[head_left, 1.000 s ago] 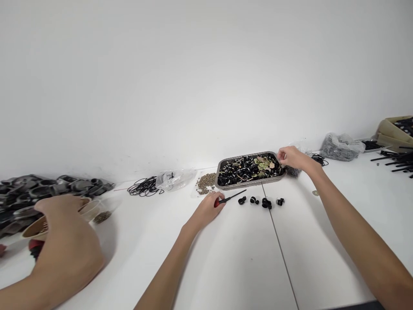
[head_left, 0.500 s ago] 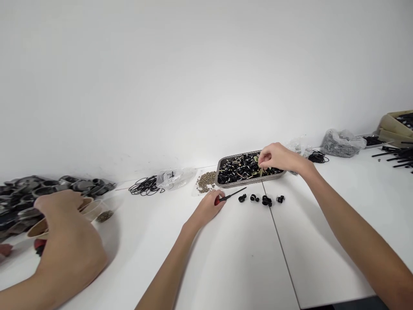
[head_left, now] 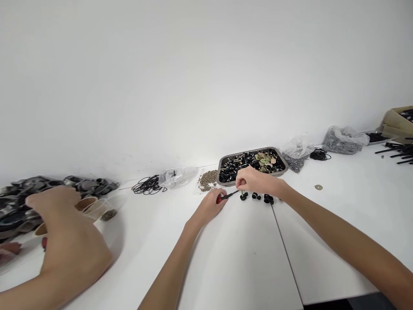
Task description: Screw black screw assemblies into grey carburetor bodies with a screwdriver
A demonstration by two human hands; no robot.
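Note:
My left hand (head_left: 211, 203) rests on the white table, its fingers closed around the red handle of a screwdriver (head_left: 222, 198) whose dark shaft points right. My right hand (head_left: 250, 178) is in a pinch in front of the tray, holding a thin greenish strip (head_left: 242, 193) upright. The strip's lower end meets the leftmost small black ring-shaped part (head_left: 243, 198); whether it sits inside it I cannot tell. To the right stand similar black parts (head_left: 267, 198) in a row, the last mostly behind my right forearm.
A metal tray (head_left: 284, 165) holds black parts and flat greenish discs. Left of it lie brass-coloured bits (head_left: 207, 180), a plastic bag (head_left: 177, 177) and black cords (head_left: 146, 184). One disc (head_left: 318, 187) lies at right. A co-worker's arm (head_left: 72, 245) reaches in at left.
My right hand has moved left and down from the tray to the leftmost black part, carrying the greenish strip. My left hand stays on the screwdriver. The tray's discs are now uncovered.

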